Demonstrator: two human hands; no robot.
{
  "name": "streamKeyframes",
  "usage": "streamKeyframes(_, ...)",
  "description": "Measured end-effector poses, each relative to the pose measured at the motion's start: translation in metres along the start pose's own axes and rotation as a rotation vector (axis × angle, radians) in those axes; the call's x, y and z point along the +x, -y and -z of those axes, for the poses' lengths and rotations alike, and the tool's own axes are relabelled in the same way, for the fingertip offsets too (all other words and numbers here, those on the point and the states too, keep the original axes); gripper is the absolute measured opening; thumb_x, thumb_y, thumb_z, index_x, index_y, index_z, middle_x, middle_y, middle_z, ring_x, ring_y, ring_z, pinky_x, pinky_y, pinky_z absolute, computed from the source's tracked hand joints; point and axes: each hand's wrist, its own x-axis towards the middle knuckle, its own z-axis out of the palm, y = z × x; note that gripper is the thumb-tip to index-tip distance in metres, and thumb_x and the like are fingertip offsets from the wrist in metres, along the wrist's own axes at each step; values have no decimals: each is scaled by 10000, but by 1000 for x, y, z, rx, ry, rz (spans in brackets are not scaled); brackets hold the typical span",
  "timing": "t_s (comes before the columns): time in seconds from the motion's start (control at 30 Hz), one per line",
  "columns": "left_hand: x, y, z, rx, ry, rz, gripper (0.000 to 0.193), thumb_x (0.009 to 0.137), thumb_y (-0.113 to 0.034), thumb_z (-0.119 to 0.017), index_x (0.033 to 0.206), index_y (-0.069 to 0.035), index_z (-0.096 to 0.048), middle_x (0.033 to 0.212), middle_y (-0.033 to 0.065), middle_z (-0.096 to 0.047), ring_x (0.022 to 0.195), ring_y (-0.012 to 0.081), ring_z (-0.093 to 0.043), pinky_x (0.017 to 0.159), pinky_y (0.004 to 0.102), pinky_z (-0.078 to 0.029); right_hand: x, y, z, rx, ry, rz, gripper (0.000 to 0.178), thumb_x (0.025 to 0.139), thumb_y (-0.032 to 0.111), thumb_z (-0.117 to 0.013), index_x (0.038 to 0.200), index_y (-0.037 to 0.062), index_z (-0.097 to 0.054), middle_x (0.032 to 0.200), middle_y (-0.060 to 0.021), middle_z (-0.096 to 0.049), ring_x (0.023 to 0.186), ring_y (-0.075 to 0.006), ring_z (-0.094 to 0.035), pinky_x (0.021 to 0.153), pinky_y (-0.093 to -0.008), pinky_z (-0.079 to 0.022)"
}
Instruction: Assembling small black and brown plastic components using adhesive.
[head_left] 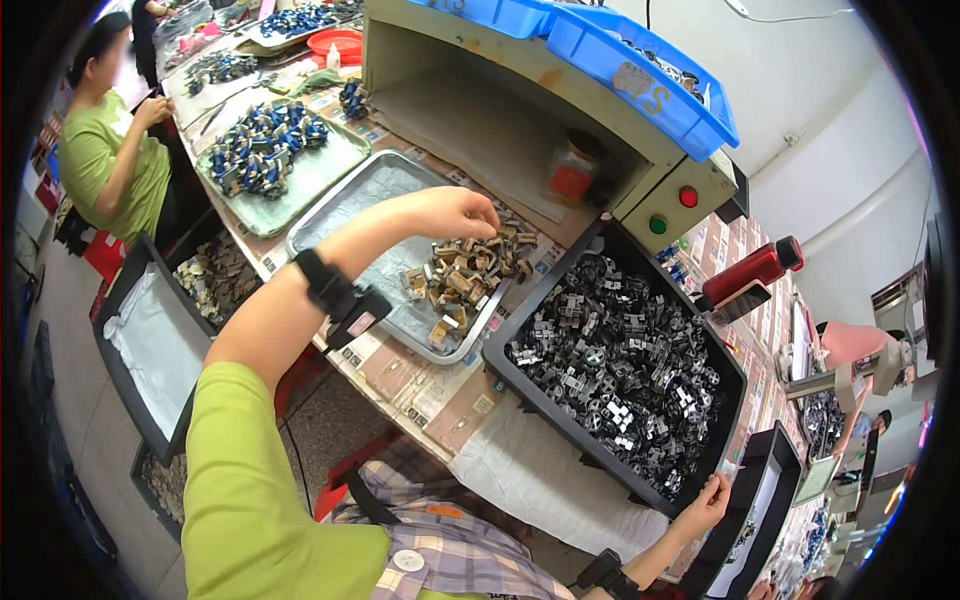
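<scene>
My left hand [465,212] hovers over a pile of small brass-coloured metal parts [468,275] at the right end of a shallow metal tray [350,200]. Its fingers are curled together, and whatever they may hold is hidden. At the near right corner of a black plastic bin [580,455] is my right hand [703,508], thumb and fingertips pinched. Something small and pale shows by those fingertips, too small to name. Dark and silvery metal parts [620,370] fill the bin in a loose heap.
Behind stands a cream machine housing [640,170] with red and green buttons, blue bins [640,75] on top. A red bottle [750,272] stands to the right. Another tray [290,205] holds blue-and-metal parts. Black bins [150,340] flank the table. A co-worker [120,150] sits far left.
</scene>
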Motion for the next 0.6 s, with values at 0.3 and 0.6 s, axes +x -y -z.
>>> streamKeyframes(0.3, 80, -1, -62, 600, 290, -192, 368, 693, -311, -620, 1044, -202, -598, 1255, 81, -429, 1238, 282, -284, 994, 542, -216, 1, -2, -8, -5, -42, -68, 202, 887, 151, -477, 909, -16, -589, 789, -81, -596, 705, -130, -550, 643, -245, -440)
streamKeyframes(0.6, 63, 39, -39, 476, 329, -276, 147, 748, -237, -578, 833, -121, -548, 1142, 43, -503, 1134, 236, -402, 990, 522, -178, 1, -1, -8, -4, -82, -134, 205, 891, 155, -476, 930, -5, -600, 795, -67, -607, 699, -115, -561, 628, -236, -443)
